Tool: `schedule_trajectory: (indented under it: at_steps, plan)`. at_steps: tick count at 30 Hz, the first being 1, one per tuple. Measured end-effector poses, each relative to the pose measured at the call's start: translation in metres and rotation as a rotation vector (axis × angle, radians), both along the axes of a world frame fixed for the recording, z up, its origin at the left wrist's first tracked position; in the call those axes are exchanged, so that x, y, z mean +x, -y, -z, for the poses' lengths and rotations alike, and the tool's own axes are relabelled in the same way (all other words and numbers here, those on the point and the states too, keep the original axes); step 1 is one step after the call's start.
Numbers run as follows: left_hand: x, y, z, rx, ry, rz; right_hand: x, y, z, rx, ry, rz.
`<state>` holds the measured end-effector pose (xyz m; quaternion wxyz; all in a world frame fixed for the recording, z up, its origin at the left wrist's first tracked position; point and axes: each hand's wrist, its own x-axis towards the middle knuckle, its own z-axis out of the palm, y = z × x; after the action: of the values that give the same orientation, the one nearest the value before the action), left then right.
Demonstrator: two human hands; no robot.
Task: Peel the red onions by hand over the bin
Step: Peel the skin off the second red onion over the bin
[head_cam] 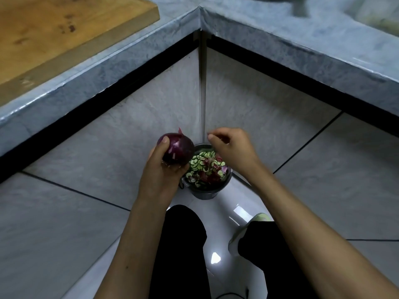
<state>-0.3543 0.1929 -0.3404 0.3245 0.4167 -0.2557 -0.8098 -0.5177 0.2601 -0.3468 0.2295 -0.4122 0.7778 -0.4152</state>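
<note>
Red onion [178, 148] gripped in left hand [160, 169] fingers, above black bin [207, 192]; right hand [232, 147] fingers loosely curled beside it, contents unclear; no readable writing.

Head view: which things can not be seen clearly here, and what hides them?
- Onion: its underside is hidden by the left hand.
- Right hand: the fingers are too small to tell whether they pinch a bit of peel.
- Bin: part of the rim is hidden by both hands.
- Objects on the counter: blurred and cut off by the top edge.
</note>
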Motion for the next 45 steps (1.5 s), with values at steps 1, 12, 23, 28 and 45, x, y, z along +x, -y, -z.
schedule_trajectory:
  at_steps: [1,12,23,28,45]
  plan:
    - [0.001,-0.002,-0.002,0.001,-0.015,0.011,0.007,-0.006,-0.009,-0.037,0.043,-0.025]
    - [0.014,-0.027,-0.068,-0.217,0.014,0.080,0.046,-0.041,-0.079,-0.205,0.204,-0.074]
    - [0.030,-0.055,-0.098,-0.271,0.074,0.012,0.069,-0.061,-0.098,-0.313,0.328,-0.018]
    - [0.034,-0.059,-0.097,-0.222,0.121,0.037,0.079,-0.065,-0.092,-0.313,0.343,0.021]
    - [0.036,-0.062,-0.089,-0.427,0.315,-0.016,0.091,-0.063,-0.090,-0.313,0.475,0.103]
